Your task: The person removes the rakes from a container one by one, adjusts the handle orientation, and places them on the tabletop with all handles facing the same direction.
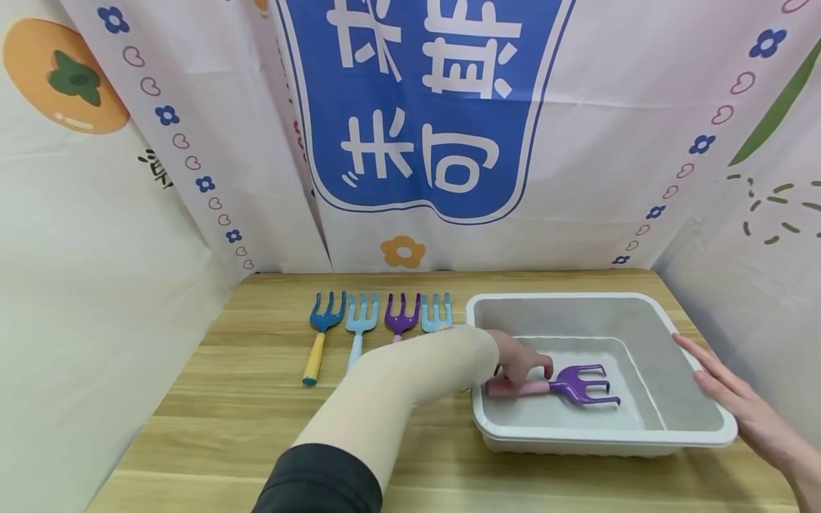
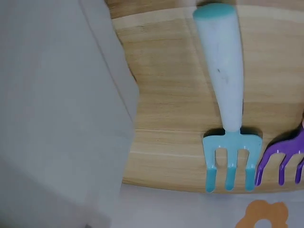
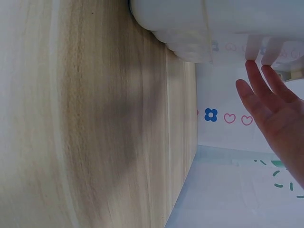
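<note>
In the head view, my left hand (image 1: 518, 360) reaches into a light grey plastic bin (image 1: 699, 420) and grips the pink handle of a purple hand fork (image 1: 574, 386). That fork lies along the bin floor, its three prongs toward the right. My right hand (image 1: 737, 395) rests on the bin's right edge with its fingers extended. The right wrist view shows the same hand (image 3: 280, 109) with fingertips against the bin's outer wall (image 3: 228, 28). Neither my left hand nor the gripped fork appears in the left wrist view.
Left of the bin lie a dark blue fork (image 1: 326, 317) with a yellow handle, a light blue fork (image 1: 362, 324), a second purple fork (image 1: 402, 320) and another light blue fork (image 2: 232, 147). My left forearm partly covers this row. A printed cloth (image 1: 410, 242) hangs behind the wooden table (image 1: 212, 413).
</note>
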